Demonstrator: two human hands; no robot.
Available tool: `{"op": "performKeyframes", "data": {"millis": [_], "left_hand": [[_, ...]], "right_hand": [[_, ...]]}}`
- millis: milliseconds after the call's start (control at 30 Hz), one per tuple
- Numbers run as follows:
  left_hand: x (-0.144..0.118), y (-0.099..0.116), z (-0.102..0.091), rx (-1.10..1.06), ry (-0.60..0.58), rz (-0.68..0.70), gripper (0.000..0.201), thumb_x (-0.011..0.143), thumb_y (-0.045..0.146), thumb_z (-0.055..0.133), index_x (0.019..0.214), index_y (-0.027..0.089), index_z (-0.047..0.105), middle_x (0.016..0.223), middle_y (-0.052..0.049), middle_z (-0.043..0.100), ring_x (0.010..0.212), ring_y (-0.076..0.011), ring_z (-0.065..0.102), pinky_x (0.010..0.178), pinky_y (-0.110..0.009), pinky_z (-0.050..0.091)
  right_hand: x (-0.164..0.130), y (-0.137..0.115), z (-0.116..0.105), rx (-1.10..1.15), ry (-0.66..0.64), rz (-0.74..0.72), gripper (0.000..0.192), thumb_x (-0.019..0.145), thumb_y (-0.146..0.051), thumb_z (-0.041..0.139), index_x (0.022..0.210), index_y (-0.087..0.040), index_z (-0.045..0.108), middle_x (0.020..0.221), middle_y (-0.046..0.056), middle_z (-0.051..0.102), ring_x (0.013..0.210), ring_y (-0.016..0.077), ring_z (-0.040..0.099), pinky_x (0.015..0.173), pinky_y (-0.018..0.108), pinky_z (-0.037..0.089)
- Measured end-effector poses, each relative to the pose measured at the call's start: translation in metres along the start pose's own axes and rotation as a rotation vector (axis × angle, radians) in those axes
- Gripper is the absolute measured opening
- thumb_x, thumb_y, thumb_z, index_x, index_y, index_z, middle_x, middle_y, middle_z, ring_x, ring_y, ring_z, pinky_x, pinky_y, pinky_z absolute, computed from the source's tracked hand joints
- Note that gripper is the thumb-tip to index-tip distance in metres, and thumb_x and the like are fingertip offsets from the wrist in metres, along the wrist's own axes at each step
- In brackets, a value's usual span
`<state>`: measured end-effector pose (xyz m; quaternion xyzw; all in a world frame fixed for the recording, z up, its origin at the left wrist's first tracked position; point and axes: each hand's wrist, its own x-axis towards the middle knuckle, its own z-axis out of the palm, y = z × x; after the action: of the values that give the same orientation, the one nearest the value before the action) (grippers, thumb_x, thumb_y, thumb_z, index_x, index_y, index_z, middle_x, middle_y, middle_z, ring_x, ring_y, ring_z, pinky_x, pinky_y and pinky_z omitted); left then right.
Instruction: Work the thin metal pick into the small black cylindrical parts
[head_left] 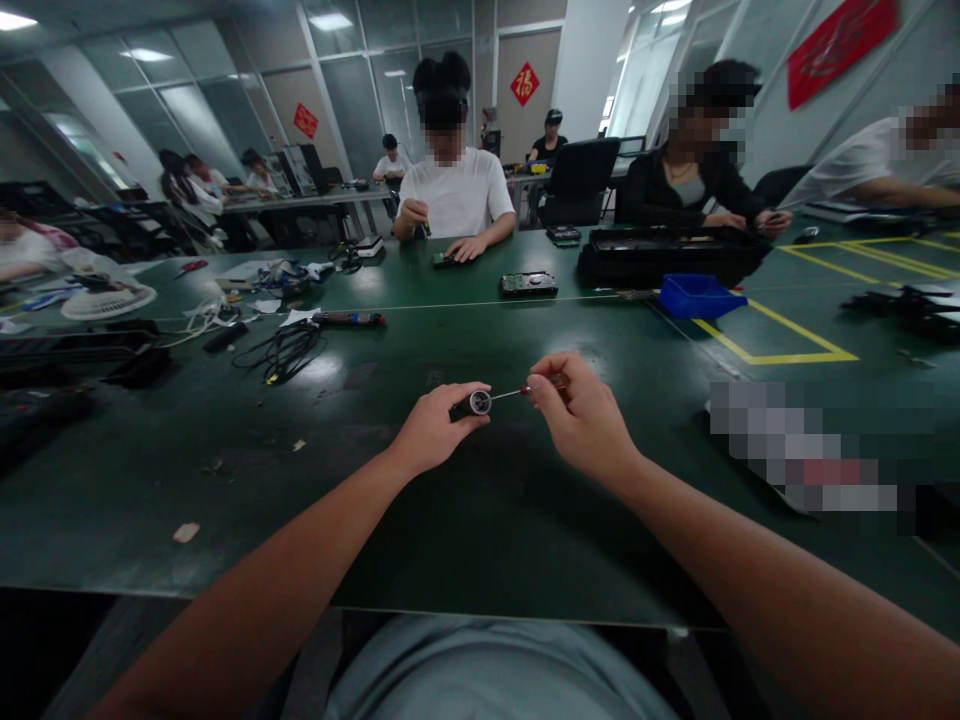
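I am holding a small dark cylinder with a silver end [474, 403] in my left hand [435, 430], the grip clenched around its body with thumb on top and fingers underneath, so the metal face is turning toward my other hand. My right hand [581, 415] is pinching a thin bit with a reddish collar [517, 392] between thumb and forefinger, and its slim shaft is pointing straight at the silver end of the cylinder; whether the tip is already touching or just short of it, I cannot tell. I am keeping both pieces lifted above the green worktop [420, 520], near the middle and close to my body, probably because lining up so fine a shaft with a small opening is easier in the air, where both wrists are free to tilt.

Further out, a bundle of black cable [281, 350] is lying to my left, with a dark pen-shaped tool [349, 318] just beyond it. A hard drive [529, 284] is resting near the centre line of the worktop, well apart from my hands, and a blue tray [697, 296] is sitting to the right beside yellow floor-style tape markings [780, 340]. Across from me a person in a white shirt [457, 195] is working over a small device, and others are seated along the far side.
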<state>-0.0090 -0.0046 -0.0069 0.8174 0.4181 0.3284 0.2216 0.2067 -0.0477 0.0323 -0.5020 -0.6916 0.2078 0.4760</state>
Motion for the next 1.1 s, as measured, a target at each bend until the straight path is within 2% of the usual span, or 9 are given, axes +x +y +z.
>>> {"op": "performKeyframes", "data": {"millis": [133,267,467,567,700,933,1100], "left_hand": [[0.0003,0.0001,0.0007,0.018,-0.015,0.014,0.040,0.084,0.026,0.073,0.123,0.027,0.064,0.119,-0.003,0.068,0.110,-0.0223,0.062,0.100,-0.040,0.046],[0.0008,0.0007,0.0003,0.023,-0.018,0.016,0.040,0.084,0.025,0.074,0.123,0.027,0.064,0.119,-0.002,0.069,0.109,-0.0215,0.062,0.099,-0.039,0.046],[0.0008,0.0014,-0.0004,0.018,-0.038,0.004,0.040,0.084,0.027,0.073,0.123,0.027,0.064,0.117,-0.003,0.069,0.109,-0.0224,0.061,0.099,-0.041,0.046],[0.0007,0.0003,-0.0002,0.024,-0.041,0.006,0.040,0.084,0.027,0.073,0.124,0.027,0.064,0.117,-0.003,0.069,0.109,-0.0227,0.061,0.099,-0.041,0.046],[0.0008,-0.0003,-0.0005,0.028,-0.037,0.010,0.040,0.084,0.026,0.073,0.123,0.027,0.064,0.117,-0.004,0.069,0.108,-0.0232,0.062,0.098,-0.042,0.047],[0.0013,0.0020,-0.0012,0.029,-0.036,0.000,0.041,0.084,0.026,0.073,0.123,0.027,0.064,0.118,-0.003,0.069,0.109,-0.0233,0.062,0.099,-0.041,0.046],[0.0009,0.0016,-0.0003,0.019,-0.038,0.005,0.041,0.084,0.026,0.073,0.124,0.027,0.064,0.120,-0.003,0.068,0.112,-0.0229,0.061,0.101,-0.041,0.046]], "right_hand": [[0.0010,0.0008,-0.0006,0.008,-0.017,-0.022,0.016,0.097,-0.035,0.048,0.098,-0.021,0.056,0.081,0.002,0.064,0.072,0.0170,0.062,0.066,0.031,0.046],[0.0019,-0.0008,-0.0019,-0.061,-0.040,-0.006,0.026,0.100,-0.041,0.042,0.096,-0.021,0.059,0.069,0.000,0.060,0.060,0.0150,0.056,0.058,0.030,0.040],[0.0009,-0.0019,-0.0027,-0.054,-0.059,-0.036,0.021,0.096,-0.028,0.047,0.114,-0.021,0.054,0.074,0.000,0.062,0.065,0.0165,0.059,0.060,0.030,0.041],[0.0009,-0.0027,-0.0035,-0.038,-0.074,-0.042,0.018,0.097,-0.033,0.047,0.106,-0.021,0.057,0.076,0.001,0.063,0.068,0.0168,0.061,0.062,0.030,0.043],[0.0016,-0.0036,-0.0037,-0.037,-0.084,-0.028,0.028,0.101,-0.041,0.041,0.094,-0.022,0.060,0.067,-0.001,0.060,0.062,0.0155,0.059,0.060,0.029,0.042],[-0.0002,-0.0044,-0.0030,-0.049,-0.074,-0.022,0.012,0.092,-0.025,0.051,0.103,-0.021,0.056,0.077,0.001,0.064,0.066,0.0161,0.060,0.059,0.029,0.043],[-0.0005,-0.0030,-0.0021,0.025,-0.065,0.022,0.018,0.098,-0.033,0.044,0.100,-0.022,0.057,0.075,0.001,0.063,0.066,0.0163,0.060,0.062,0.031,0.043]]}}
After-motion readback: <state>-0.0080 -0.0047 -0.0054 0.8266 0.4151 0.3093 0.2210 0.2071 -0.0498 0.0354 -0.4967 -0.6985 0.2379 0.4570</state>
